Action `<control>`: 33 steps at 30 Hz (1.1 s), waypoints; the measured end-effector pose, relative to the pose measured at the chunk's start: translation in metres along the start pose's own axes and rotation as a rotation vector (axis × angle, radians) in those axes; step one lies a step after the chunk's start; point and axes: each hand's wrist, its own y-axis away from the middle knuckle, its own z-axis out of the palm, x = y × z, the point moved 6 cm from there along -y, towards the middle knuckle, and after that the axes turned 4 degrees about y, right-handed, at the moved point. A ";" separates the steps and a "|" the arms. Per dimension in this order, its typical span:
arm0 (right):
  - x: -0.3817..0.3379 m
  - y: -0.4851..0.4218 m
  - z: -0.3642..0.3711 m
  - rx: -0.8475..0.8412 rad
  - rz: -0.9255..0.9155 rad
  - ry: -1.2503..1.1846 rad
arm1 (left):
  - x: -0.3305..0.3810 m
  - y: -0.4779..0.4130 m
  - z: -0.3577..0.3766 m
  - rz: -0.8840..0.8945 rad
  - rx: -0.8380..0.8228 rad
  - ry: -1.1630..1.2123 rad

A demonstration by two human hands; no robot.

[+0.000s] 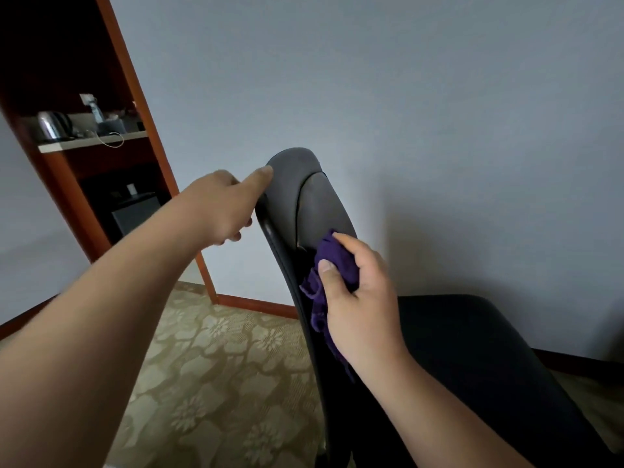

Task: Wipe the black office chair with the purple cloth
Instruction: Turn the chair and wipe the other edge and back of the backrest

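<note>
The right hand, fingers and thumb curled round the bunched purple cloth, presses it against the front of the backrest of the black office chair, about midway up. From that hand the backrest's long axis runs from 6 o'clock to 11 o'clock, its upper pad lying just beyond the cloth. At 10 o'clock the left hand grips the backrest's edge, thumb along it, apparently steadying the chair.

Pale grey wall, floral carpet, wooden shelf unit, kettle
</note>
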 end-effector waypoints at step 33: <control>-0.019 -0.079 0.047 -0.304 -0.200 0.464 | -0.006 -0.044 0.029 0.153 0.085 -0.188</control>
